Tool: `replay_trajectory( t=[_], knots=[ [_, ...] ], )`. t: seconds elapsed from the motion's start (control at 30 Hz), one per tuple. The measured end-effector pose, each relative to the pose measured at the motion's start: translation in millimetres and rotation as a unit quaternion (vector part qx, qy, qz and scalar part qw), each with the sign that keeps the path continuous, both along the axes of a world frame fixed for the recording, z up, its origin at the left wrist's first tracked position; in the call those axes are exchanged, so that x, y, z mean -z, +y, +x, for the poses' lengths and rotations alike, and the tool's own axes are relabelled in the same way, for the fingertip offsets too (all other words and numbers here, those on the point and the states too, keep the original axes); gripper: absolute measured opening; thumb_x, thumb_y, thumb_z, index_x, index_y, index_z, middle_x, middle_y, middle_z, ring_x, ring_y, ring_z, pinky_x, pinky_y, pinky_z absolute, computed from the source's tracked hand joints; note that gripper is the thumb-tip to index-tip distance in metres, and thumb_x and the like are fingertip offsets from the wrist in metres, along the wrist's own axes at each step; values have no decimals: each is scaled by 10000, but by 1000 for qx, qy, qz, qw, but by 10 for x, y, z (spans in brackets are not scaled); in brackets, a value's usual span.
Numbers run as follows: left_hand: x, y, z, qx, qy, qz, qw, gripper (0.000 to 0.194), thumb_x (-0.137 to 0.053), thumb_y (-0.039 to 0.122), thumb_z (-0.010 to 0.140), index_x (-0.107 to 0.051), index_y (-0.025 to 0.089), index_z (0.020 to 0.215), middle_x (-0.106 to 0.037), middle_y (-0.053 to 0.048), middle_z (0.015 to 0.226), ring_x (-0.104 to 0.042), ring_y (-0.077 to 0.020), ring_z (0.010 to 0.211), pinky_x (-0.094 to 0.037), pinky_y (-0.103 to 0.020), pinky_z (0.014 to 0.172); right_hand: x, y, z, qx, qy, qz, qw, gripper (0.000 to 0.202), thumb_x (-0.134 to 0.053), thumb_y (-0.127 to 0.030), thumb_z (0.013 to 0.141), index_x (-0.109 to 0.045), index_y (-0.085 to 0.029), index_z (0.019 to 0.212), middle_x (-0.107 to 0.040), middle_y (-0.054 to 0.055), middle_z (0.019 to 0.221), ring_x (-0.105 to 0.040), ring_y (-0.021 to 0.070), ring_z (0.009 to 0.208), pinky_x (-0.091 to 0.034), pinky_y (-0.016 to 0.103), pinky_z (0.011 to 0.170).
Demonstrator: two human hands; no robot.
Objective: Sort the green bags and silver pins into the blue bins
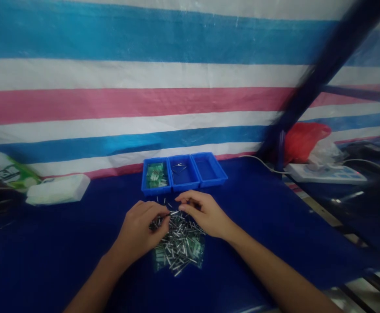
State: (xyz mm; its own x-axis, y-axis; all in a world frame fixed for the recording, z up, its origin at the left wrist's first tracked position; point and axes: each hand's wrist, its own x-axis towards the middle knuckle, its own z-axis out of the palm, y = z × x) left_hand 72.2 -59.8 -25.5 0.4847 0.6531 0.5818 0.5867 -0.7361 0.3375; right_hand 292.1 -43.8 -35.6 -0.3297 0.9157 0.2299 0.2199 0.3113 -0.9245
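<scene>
A heap of small, shiny metal pins lies on the dark blue table, on and around clear bags with pale green contents. Over the heap's left side, my left hand pinches a slim metal pin between thumb and fingertips. At the pin's other end is my right hand, its thumb and index finger closed around that end. Blur and the small size hide the exact contact there. A few loose pins lie just beyond my fingers.
Three joined blue trays stand behind the heap: the left tray holds a green-tinted bag, the middle tray a few pins. A white tissue pack lies left. To the right are a power strip, a red bag and a dark post.
</scene>
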Motion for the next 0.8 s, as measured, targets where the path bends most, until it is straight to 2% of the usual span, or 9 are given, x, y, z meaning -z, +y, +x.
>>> replay_trajectory(
  t=[0.3,0.47,0.53,0.67,0.8],
  knots=[
    [20,2,-37,1,17,-31,999,105,-579,110,855,-606,209,832,-648,40,752,-567,-119,650,-393,-294,670,-6,-40,-90,8,20,10,1000,118,-641,-261,912,-729,-224,981,-678,11,871,-549,134,682,-420,277,625],
    [10,-13,-37,-17,27,-88,996,86,-556,144,875,-607,211,857,-617,40,720,-556,-129,641,-392,-290,653,13,-26,-96,30,56,-26,998,147,-673,-328,874,-728,-222,962,-565,-24,700,-449,123,598,-373,270,569],
    [19,-18,-41,-15,13,-116,993,78,-553,159,884,-608,211,867,-613,38,725,-552,-130,648,-397,-280,643,11,-16,-90,36,70,-38,996,169,-683,-348,858,-725,-221,962,-538,-29,677,-436,123,592,-367,273,566],
    [52,-3,-64,-29,-34,-156,987,60,-563,168,889,-608,209,887,-619,37,749,-565,-122,671,-420,-259,644,-4,3,-65,9,96,-64,993,215,-721,-361,821,-720,-223,985,-607,-5,755,-492,132,646,-398,286,601],
    [51,24,-91,-35,-71,-169,982,69,-555,156,890,-608,198,877,-620,34,743,-569,-111,655,-440,-238,635,-21,12,-43,4,83,-56,995,190,-731,-354,826,-734,-220,960,-564,-28,670,-454,119,591,-369,284,576]
  ],
)
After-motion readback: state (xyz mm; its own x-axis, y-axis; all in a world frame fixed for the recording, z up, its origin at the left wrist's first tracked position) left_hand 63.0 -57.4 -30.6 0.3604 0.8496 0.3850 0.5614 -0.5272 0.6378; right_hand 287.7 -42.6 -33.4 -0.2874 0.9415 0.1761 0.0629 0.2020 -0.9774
